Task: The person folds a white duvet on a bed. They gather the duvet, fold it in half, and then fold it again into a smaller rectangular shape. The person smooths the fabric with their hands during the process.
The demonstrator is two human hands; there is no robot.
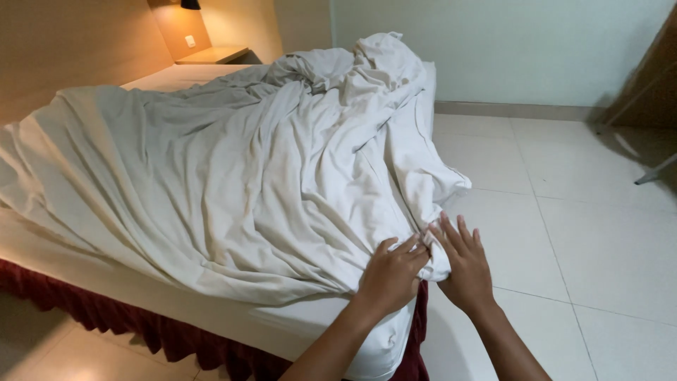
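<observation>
Rumpled white cotton duvet (233, 176) heaped over the bed (211, 321), spreading up and left from your grip. Left hand (390, 275) clenched on its corner; right hand (462, 264) flat, fingers spread, pressing alongside. Soft, light, floppy, likely bulky; take the corner hem

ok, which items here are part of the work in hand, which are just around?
In hand:
left hand, fingers gripping the sheet corner
right hand, fingers spread at the same corner
white sheet
mattress

Just around:
dark red bed skirt
bedside shelf
tiled floor
</observation>
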